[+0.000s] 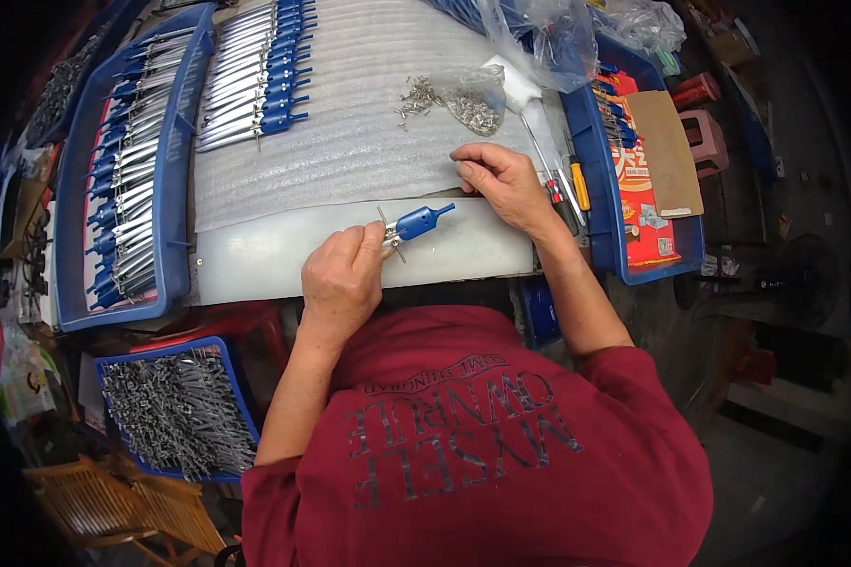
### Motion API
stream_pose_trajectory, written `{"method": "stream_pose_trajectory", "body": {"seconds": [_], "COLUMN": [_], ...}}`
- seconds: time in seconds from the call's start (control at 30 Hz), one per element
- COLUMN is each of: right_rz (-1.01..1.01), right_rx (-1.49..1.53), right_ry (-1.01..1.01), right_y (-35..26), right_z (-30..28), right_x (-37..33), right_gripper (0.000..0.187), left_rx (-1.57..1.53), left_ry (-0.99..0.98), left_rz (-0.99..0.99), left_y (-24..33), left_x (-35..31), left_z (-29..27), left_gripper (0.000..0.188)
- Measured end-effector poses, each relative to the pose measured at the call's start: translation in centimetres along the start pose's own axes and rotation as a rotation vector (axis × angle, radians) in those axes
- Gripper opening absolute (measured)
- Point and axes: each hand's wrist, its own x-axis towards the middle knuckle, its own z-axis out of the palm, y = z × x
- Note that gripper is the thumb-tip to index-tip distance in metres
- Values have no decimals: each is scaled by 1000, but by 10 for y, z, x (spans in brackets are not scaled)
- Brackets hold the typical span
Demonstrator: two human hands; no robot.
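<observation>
My left hand [342, 274] is closed around a small assembly with a blue, nozzle-tipped body [418, 223] and a silver metal part with thin cross pins. It is held over a white board [274, 253], its blue tip pointing right. My right hand [503, 185] hovers at the board's far right, thumb and forefinger pinched together; whatever is between them is too small to make out. Beyond that hand lie loose small screws [419, 96] and a clear bag of screws [475, 110] on a foam sheet [350, 123].
Similar blue-and-silver assemblies [255, 94] line the foam's left side. More fill a blue tray [176, 255] further left. A yellow-handled screwdriver [580, 187] lies by a right-hand blue tray [616, 213] holding cardboard [660, 151]. Low on the left, a blue crate holds metal parts [175, 411].
</observation>
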Motion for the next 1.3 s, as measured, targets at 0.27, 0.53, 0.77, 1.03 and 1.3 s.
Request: {"method": "stream_pose_trajectory", "body": {"seconds": [0.27,0.53,0.77,1.03,1.3], "right_rz": [-56,-282,-171,-49,-119], "right_rx": [-140,-427,-551,-627,-944], "right_ry": [39,88,98,154,75], "right_y": [5,7,12,15,13], "right_z": [3,10,16,14,24], "right_x": [16,46,73,82,95], "right_gripper": [13,14,16,16,13], "left_rx": [0,45,-9,-32,-34], "left_ry": [-60,-53,-68,-66,-64], "left_rz": [-60,-56,-96,-96,-99], "left_y": [-5,-5,-6,-6,-6], "left_x": [0,1,0,0,0], "left_z": [4,5,5,4,3], "left_gripper": [25,18,23,24,24]}}
